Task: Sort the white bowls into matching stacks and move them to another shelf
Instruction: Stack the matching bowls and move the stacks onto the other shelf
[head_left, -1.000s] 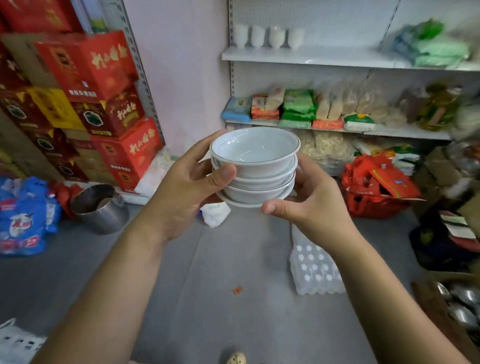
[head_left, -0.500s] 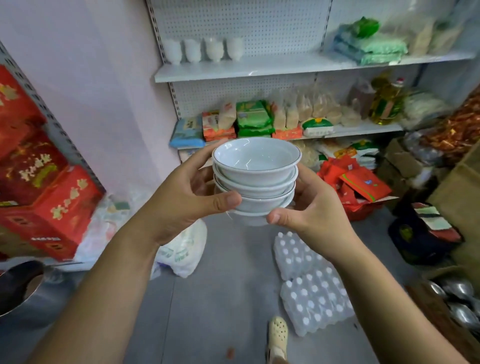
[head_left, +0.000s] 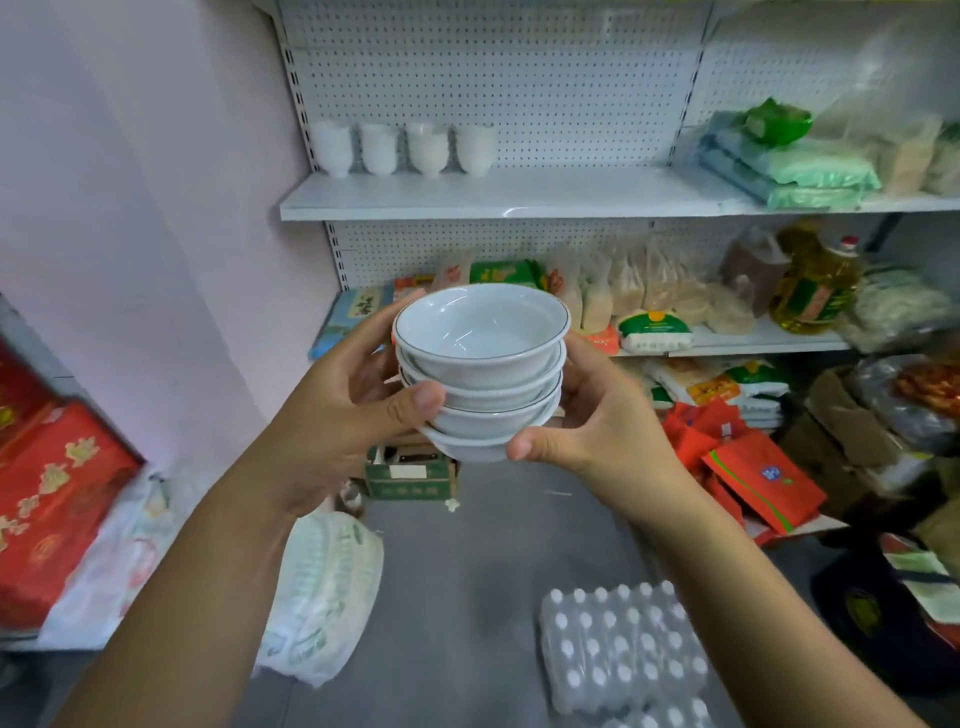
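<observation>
Head view is showing a stack of white ceramic bowls with thin dark rim lines (head_left: 480, 374) being held up in the air at the middle of the scene, in front of a white pegboard shelving unit. Four nested bowls are showing, upright, with the top one empty.

The left hand (head_left: 337, 421) is gripping the left side of the stack, its thumb pressing on the near wall and its fingers curling round the far side. The right hand (head_left: 602, 431) is cupping the right side, its thumb lying against the lowest bowl and its fingers wrapping behind.

Far behind the bowls, a white upper shelf (head_left: 519, 200) is carrying four white cup stacks (head_left: 405, 148) at its left end and pale green packets (head_left: 789, 171) at its right. A lower shelf (head_left: 753, 340) is holding bagged goods and a yellow oil bottle (head_left: 815, 283).

On the grey floor (head_left: 493, 545), red printed boxes (head_left: 47, 493) are standing at the left, a white plastic bag (head_left: 327, 587) is lying near the left arm, and a wrapped pack of water bottles (head_left: 623, 649) is sitting near right.
</observation>
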